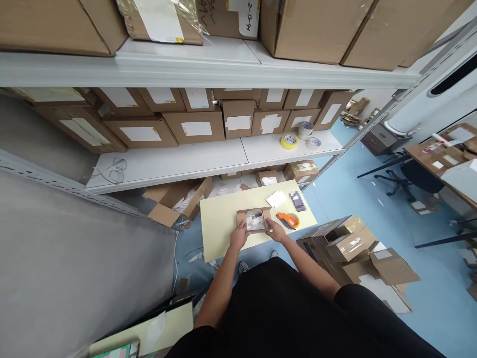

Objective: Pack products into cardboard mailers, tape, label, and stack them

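A small cardboard box (pixel 241 217) sits on the pale yellow table (pixel 219 233) with its flaps folded out. White packing material (pixel 255 220) shows inside it; what may lie underneath is hidden. My left hand (pixel 239 235) grips the box at its near left corner. At the near right corner, my right hand (pixel 276 230) holds the box with bent fingers. An orange tape dispenser (pixel 286 220) with a yellow roll lies just beyond my right hand. Farther back are a white sheet of paper (pixel 276 199) and a dark, pixelated object (pixel 297 201).
Metal shelving (pixel 194 159) full of labelled cartons stands ahead, with tape rolls (pixel 289 141) on its middle shelf. An open carton (pixel 179 199) is left of the table. Several cartons (pixel 346 243) are piled on the floor at right. A grey wall (pixel 85 238) bounds the left.
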`<action>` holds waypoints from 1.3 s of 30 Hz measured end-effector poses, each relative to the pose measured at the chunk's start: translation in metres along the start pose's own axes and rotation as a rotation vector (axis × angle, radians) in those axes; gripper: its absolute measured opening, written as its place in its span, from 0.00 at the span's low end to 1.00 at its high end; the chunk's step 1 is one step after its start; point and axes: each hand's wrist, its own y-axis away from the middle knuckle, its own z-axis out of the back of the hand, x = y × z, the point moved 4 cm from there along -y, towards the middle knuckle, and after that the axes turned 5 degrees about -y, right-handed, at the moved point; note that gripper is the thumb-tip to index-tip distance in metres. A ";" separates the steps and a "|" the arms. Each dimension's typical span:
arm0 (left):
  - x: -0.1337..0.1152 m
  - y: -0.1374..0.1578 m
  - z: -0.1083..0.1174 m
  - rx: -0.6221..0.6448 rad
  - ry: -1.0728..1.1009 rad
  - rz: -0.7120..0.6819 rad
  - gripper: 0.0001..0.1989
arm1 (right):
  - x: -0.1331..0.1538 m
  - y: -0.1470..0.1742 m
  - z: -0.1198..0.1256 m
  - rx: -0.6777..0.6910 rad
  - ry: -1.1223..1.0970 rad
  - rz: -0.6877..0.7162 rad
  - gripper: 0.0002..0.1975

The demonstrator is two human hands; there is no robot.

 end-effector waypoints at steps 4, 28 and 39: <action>0.001 -0.013 0.006 0.085 -0.053 0.016 0.22 | 0.004 -0.009 0.000 0.076 0.192 -0.046 0.35; -0.001 -0.012 0.026 -0.374 -0.135 0.148 0.42 | -0.020 -0.016 -0.017 -0.380 -0.050 -0.266 0.32; -0.009 -0.025 0.034 -0.190 -0.314 0.025 0.40 | 0.008 -0.017 -0.014 -0.347 0.392 0.121 0.40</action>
